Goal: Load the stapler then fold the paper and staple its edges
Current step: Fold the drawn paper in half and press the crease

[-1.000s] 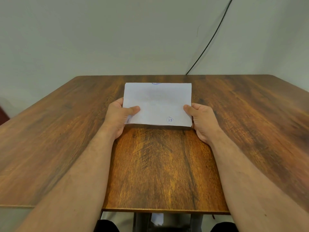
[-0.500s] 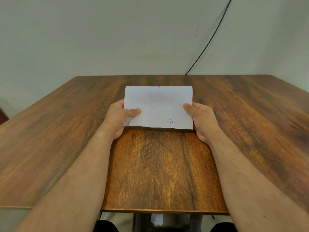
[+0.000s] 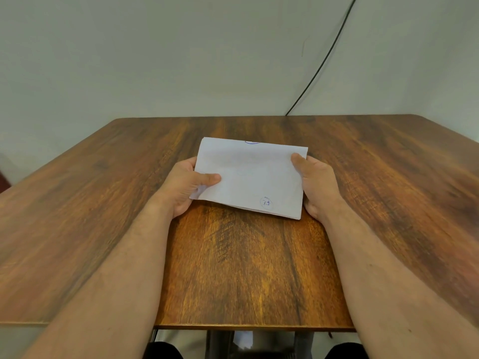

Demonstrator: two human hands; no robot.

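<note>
A folded white paper [image 3: 251, 174] with a small circled blue mark near its front edge is held just above the middle of the wooden table [image 3: 233, 268]. My left hand [image 3: 185, 185] grips its left edge, thumb on top. My right hand [image 3: 315, 182] grips its right edge, thumb near the far right corner. The sheet sits slightly turned, its front right corner lower than its front left. No stapler is in view.
A black cable [image 3: 321, 60] runs down the pale wall to the table's far edge. The table's front edge lies close to me, with table legs and dark knees below it.
The paper has turned slightly, its right front corner dropping toward me. My right thumb has slid up the right edge toward the far corner; my left hand has stayed in place.
</note>
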